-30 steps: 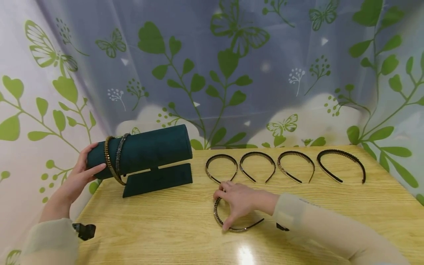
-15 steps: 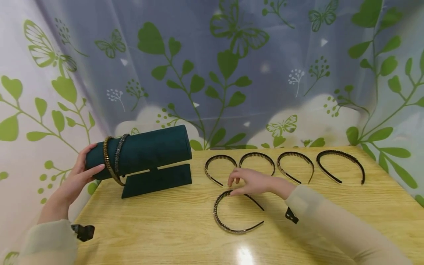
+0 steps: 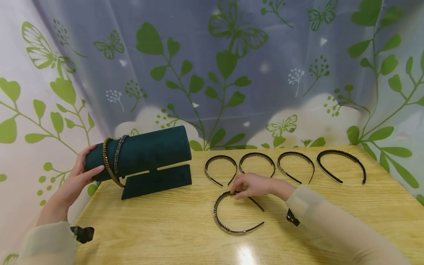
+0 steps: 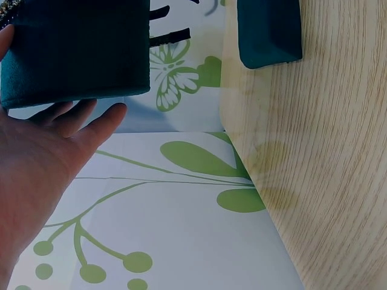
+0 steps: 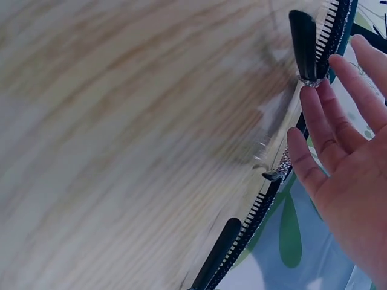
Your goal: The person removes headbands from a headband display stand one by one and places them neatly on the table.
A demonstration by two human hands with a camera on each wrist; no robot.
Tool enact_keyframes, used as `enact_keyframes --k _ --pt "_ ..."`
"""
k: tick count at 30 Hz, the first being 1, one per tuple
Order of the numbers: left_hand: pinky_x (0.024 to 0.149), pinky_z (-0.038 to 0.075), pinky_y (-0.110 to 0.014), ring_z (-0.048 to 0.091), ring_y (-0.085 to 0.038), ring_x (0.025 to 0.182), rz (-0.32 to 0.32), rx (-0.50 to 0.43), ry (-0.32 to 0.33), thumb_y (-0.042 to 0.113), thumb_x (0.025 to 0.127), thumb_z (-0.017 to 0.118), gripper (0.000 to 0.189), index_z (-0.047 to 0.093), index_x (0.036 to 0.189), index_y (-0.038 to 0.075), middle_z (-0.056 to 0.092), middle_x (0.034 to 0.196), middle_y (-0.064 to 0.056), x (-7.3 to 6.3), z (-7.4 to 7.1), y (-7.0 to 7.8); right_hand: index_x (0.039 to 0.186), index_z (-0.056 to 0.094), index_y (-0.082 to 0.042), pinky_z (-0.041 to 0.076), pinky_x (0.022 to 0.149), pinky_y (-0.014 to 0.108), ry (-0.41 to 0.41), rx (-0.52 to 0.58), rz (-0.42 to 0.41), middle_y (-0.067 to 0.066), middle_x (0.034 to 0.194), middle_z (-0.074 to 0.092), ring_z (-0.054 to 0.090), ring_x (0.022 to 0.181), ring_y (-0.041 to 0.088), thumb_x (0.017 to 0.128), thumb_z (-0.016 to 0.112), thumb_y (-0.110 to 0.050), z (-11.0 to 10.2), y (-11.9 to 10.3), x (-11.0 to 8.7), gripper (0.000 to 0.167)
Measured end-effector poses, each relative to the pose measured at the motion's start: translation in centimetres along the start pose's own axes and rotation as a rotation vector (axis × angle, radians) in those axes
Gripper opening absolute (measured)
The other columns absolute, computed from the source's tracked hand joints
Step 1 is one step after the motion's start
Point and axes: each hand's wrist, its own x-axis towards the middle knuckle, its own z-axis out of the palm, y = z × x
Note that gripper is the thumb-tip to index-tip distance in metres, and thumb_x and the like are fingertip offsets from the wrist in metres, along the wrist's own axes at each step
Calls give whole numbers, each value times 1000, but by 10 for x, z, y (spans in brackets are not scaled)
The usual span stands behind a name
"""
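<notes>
Dark teal on the roll (image 3: 155,149), gold on one band (image 3: 105,158), glittery grey on another (image 3: 117,156) (glitter-flecked black on the front headband (image 3: 215,215)), yellow woodgrain on the desk (image 3: 159,235), green-leaved blue on the curtain (image 3: 281,73)

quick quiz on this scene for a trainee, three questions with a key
1. How many curved, sparkling headbands sit on the dark-teal, fabric-covered cylindrical stand?
2. True or false: the bare left hand hangs away from the stand.
3. Which is nearer the bare right hand: A, the black toothed headband lying in front; B, the gold headband?
Key: 1. Two. 2. False; it holds the stand's left end. 3. A.
</notes>
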Motion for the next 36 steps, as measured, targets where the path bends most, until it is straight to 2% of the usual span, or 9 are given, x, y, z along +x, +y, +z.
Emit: enact_keyframes --k 4,8,19,30,36 --pt "76 44 -16 43 -3 105 5 -1 -3 13 102 50 71 10 152 44 11 142 -20 0 0 0 111 71 -9 48 79 27 -13 9 30 -4 102 59 55 85 7 91 70 -20 1 0 -1 22" --pt "76 44 -16 43 -3 105 11 -10 -10 13 102 50 71 11 152 45 10 142 -20 0 0 0 112 70 -10 49 79 27 -26 36 51 -4 100 60 57 86 7 91 70 -18 2 -3 -6 22" --pt "76 44 -16 42 -3 105 5 -14 -11 13 102 50 71 11 152 46 8 143 -22 1 -1 -2 116 67 -7 49 79 27 -62 91 36 -3 92 62 58 85 7 89 69 -2 8 -7 -18 28" --pt "77 44 -16 40 -3 106 -4 12 -13 15 103 50 72 8 153 45 5 144 -23 0 0 -1 104 69 -7 49 71 26 -39 109 -11 -1 91 63 57 80 7 84 77 -9 15 -9 -14 23" --pt "77 44 -16 41 -3 105 -8 10 -7 15 102 50 71 10 151 47 5 143 -24 0 0 0 98 69 -9 49 69 25 -34 111 9 -3 86 62 56 77 5 82 79 -12 18 -11 -10 19"
